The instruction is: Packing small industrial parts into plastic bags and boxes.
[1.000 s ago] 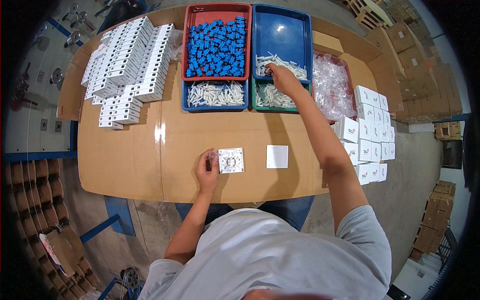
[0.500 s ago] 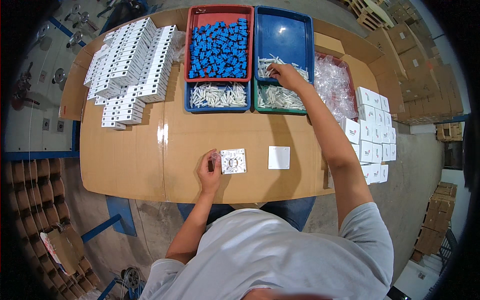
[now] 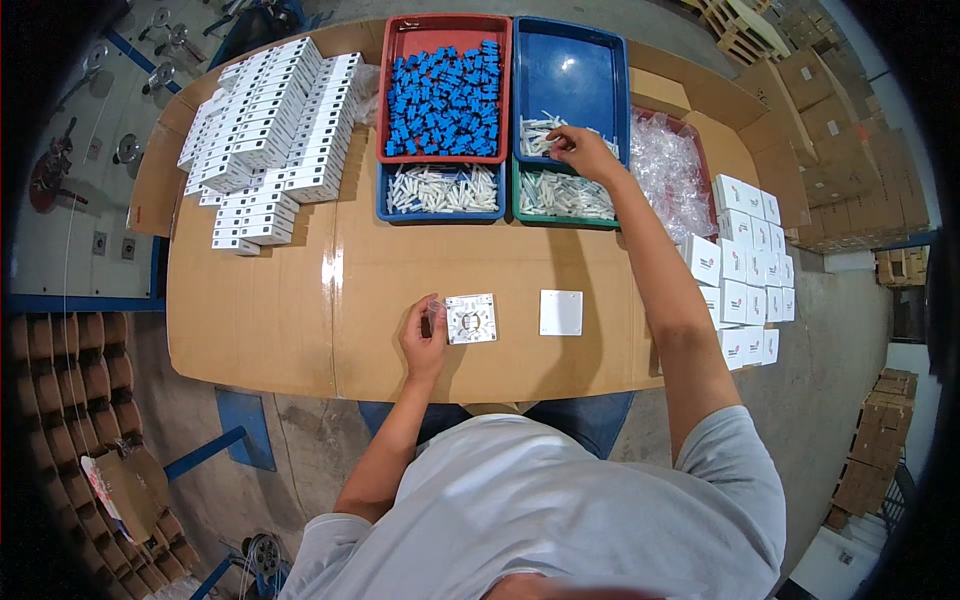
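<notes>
My left hand point(image 3: 424, 345) is closed on a small clear plastic bag point(image 3: 436, 313). Its fingers are right beside the left edge of a white square box base point(image 3: 471, 319), whose moulded inside faces up on the table. To the right lies a flat white square cover point(image 3: 561, 313), apart from both hands. My right hand point(image 3: 588, 156) reaches over the near end of a blue tray point(image 3: 570, 85), where slim white tubes point(image 3: 537, 135) lie. Thumb and fingers are pinched together there; what they hold, if anything, is too small to make out.
A red tray point(image 3: 446, 34) of blue clips overlaps a blue tray point(image 3: 441, 217) of white tubes. A green tray point(image 3: 566, 220) holds more tubes. Clear bags point(image 3: 665, 165) fill a tray at right. White boxes are stacked left point(image 3: 262, 130) and right point(image 3: 745, 240) on the cardboard-covered table point(image 3: 250, 330).
My right hand has risen slightly from the tubes and its fingers have drawn together. My left hand stays beside the box base with the bag. The whole view has shifted a little.
</notes>
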`<action>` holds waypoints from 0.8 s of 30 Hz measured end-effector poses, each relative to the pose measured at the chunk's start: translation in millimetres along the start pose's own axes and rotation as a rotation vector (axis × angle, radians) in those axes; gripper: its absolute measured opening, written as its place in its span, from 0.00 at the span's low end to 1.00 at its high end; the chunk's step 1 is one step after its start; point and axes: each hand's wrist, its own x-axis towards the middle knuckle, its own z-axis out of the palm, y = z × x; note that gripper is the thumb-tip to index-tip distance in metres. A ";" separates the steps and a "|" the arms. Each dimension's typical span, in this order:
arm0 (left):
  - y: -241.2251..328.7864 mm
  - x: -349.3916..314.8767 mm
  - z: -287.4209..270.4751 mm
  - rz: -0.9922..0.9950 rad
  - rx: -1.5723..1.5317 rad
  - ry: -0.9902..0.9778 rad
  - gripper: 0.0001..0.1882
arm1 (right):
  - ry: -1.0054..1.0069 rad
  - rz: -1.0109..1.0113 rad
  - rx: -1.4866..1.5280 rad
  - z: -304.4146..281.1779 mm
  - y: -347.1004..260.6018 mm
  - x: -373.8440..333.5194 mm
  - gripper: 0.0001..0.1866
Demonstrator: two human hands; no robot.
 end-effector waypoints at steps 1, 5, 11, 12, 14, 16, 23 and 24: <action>0.9 -0.6 -0.8 0.001 0.016 -0.003 0.14 | 0.001 -0.003 0.001 -0.2 2.0 -1.9 0.15; -3.3 -4.0 -0.4 -0.017 -0.022 0.009 0.14 | 0.031 -0.003 0.123 1.6 6.2 -6.4 0.14; -11.0 -4.6 -0.6 -0.009 -0.002 0.024 0.14 | 0.274 -0.044 0.096 15.1 6.5 -20.5 0.13; -14.1 -3.5 0.5 0.029 -0.026 0.044 0.15 | 0.302 -0.080 0.194 16.3 -2.4 -26.1 0.13; -19.1 -2.6 3.1 0.056 -0.075 0.070 0.14 | 0.306 -0.082 0.439 18.6 -23.9 -45.6 0.13; -23.0 0.4 4.8 0.033 -0.096 0.053 0.14 | 0.276 -0.042 0.614 20.2 -53.0 -74.1 0.17; -11.3 11.8 -4.6 -0.087 -0.284 0.007 0.16 | 0.261 -0.018 1.006 51.5 -157.8 -191.8 0.18; -10.9 14.2 -8.0 -0.089 -0.279 0.006 0.16 | 0.262 -0.016 1.011 59.5 -168.5 -204.9 0.18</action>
